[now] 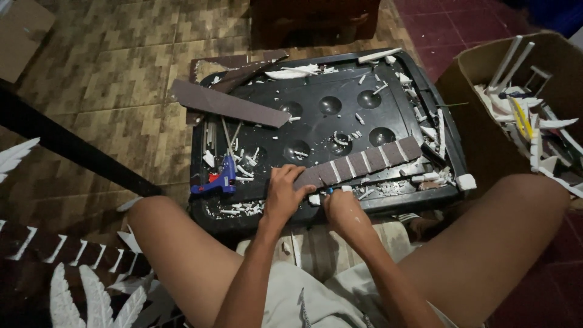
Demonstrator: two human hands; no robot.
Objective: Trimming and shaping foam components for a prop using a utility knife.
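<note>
Our left hand [280, 194] pins the brown strip [358, 164] while our right hand [341, 209] grips a blue-handled tool [331, 190]; a slip could gouge it.

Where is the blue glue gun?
In the head view, the blue glue gun lies on the left part of the black tray, just left of the left hand, among white scraps.

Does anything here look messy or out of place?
Yes: white offcuts lie scattered over the black tray, some in its round hollows, around the blue glue gun. A brown strip overhangs the tray's left edge.
</note>
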